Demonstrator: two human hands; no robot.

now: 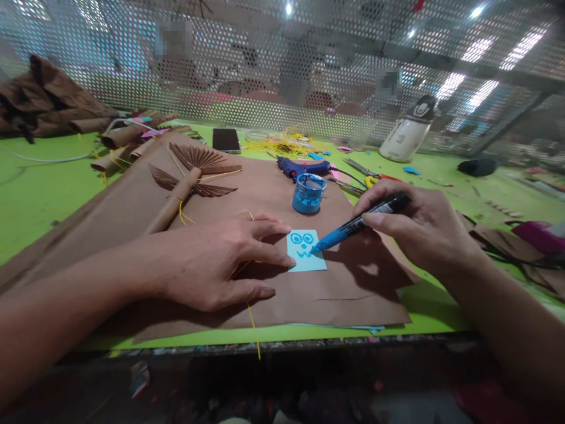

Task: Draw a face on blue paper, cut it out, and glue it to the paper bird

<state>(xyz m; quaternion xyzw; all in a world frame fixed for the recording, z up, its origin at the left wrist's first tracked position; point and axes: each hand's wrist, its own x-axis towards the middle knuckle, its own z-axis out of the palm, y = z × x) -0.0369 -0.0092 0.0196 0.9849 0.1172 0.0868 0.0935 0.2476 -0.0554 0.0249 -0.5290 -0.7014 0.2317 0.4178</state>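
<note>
A small light-blue paper square [308, 265] lies on brown paper [353, 300], with round eyes, a nose dot and a zigzag mouth drawn on it in blue. My left hand [220, 256] rests flat with fingers spread, two fingertips touching the square's left edge. Between the thumb and fingers of my right hand [415, 227] is a blue marker [348, 227], its tip on the right end of the mouth line. Just behind the square stands a small jar of blue paint [309, 194]. A rolled brown paper piece with pleated fans [189, 174] lies beyond my left hand.
A blue glue gun [304, 167], scissors [366, 171] and a phone [226, 140] lie farther back on the green table [39, 188]. A white bottle [406, 132] stands back right, near a perforated metal screen [265, 65]. Brown paper rolls [119, 147] are at left.
</note>
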